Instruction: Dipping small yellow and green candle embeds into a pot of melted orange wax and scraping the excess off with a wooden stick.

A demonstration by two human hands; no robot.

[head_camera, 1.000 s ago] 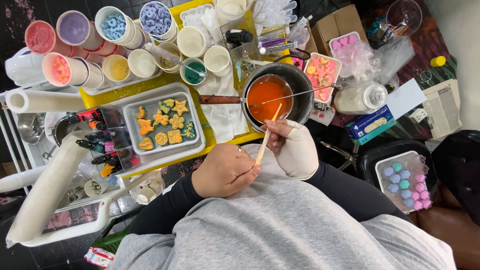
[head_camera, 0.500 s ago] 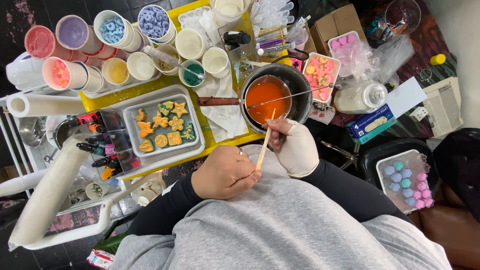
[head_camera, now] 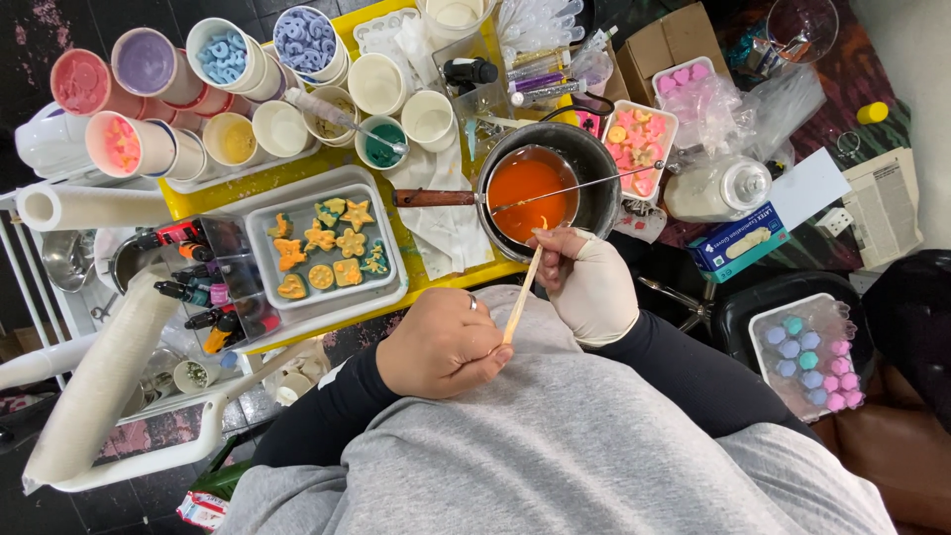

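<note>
Stirring step, I judge. Gloved right hand (head_camera: pixel 592 287) pinches wooden stick (head_camera: pixel 522 294) by the saucepan (head_camera: pixel 584 163) of orange liquid, table's 3 o'clock; left hand (head_camera: pixel 443 344) closed on stick's lower end. Next: tip down into the liquid.

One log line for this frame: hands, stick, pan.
left hand: bare, at wooden stick lower end | right hand: gloved, pinching stick | stick tip at saucepan rim | contents: orange liquid
</note>
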